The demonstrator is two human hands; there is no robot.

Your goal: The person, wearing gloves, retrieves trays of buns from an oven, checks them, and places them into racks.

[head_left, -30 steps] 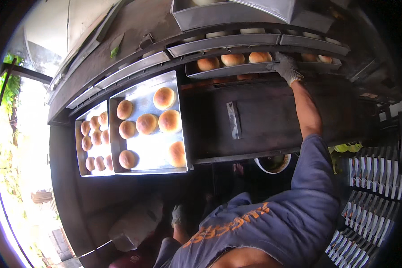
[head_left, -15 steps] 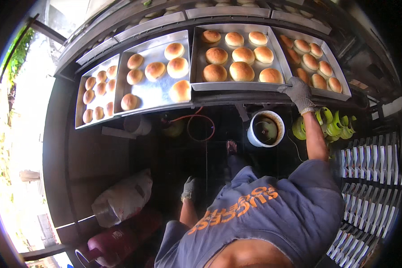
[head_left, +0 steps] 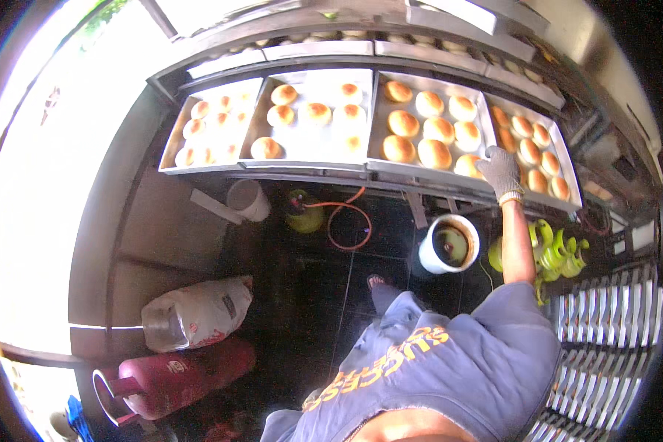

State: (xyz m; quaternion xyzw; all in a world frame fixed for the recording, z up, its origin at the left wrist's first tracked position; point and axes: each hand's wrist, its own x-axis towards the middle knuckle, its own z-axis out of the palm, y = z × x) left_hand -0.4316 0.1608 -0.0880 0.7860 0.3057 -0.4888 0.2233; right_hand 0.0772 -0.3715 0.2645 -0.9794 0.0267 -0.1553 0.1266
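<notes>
My right hand (head_left: 499, 174), in a grey knitted glove, is at the near right corner of a metal baking tray (head_left: 429, 175). Its fingers curl over the rim, close beside a round browned bun (head_left: 467, 166). Rows of golden buns lie in this tray. To its right stands another tray of buns (head_left: 529, 152), partly hidden by the glove. Two more bun trays, a wider one (head_left: 317, 160) and a far-left one (head_left: 199, 166), continue the row. My left hand is out of the picture.
Below the trays stands a white bucket (head_left: 429, 254) holding dark liquid. Green gas cylinders (head_left: 552, 258) are at the right, beside stacked metal racks (head_left: 604, 317). An orange hose (head_left: 331, 228) loops on the floor. A pink gas cylinder (head_left: 177, 379) and a white sack (head_left: 199, 313) lie at the left.
The view has tilted and shifted, so the trays appear lower and further right. My left hand has left the picture. My right hand stays at the same tray corner.
</notes>
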